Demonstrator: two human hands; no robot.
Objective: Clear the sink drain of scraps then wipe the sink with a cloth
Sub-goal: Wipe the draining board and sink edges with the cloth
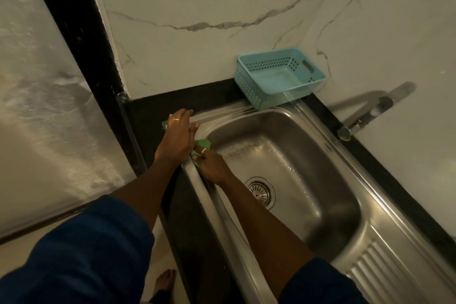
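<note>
The marble wall [222, 7] rises behind the black counter [153, 111]; the steel sink [320, 205] is set into that counter, its basin wet and streaked along the far wall, a ribbed drainboard [385, 264] at its near right; the blue basket [278, 76] sits at the back corner, partly over the sink's rim; the tap [362, 118] juts from the wall on the right, its spout out over the counter edge; my left hand [177, 136] lies flat and spread on the sink's left rim, fingers apart, gripping nothing; my right hand [209, 165] is just beside it, inside the basin against the left wall, fingers closed on the green cloth [203, 145], which presses at the top left corner; the drain [259, 191] lies in the basin floor, its strainer showing no scraps.
</note>
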